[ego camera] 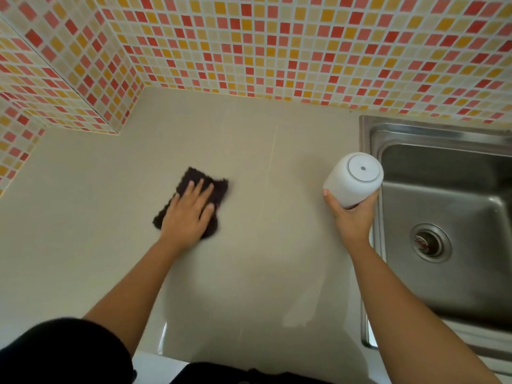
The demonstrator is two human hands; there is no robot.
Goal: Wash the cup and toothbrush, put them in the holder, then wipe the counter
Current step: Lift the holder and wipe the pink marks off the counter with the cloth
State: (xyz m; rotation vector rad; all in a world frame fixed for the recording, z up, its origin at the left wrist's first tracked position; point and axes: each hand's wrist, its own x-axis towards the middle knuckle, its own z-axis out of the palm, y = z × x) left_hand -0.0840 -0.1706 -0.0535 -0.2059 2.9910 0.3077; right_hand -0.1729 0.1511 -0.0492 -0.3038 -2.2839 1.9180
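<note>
Head view: left hand (pixel 188 214) lies flat, fingers spread, pressing a dark fuzzy cloth (pixel 194 200) onto the beige tiled counter (pixel 249 151) mid-surface. Right hand (pixel 350 214) is wrapped around a white plastic cup (pixel 353 178), held bottom-up above the counter's right edge beside the steel sink (pixel 457 217).

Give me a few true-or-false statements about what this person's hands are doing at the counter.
1. The left hand presses flat on a dark cloth lying on the counter. True.
2. The right hand holds a red cup. False: the cup is white.
3. The cup stands on the counter. False: it is held up, its base towards the camera.
4. A steel sink lies to the right. True.
5. A toothbrush lies beside the cloth. False: none is in view.
</note>
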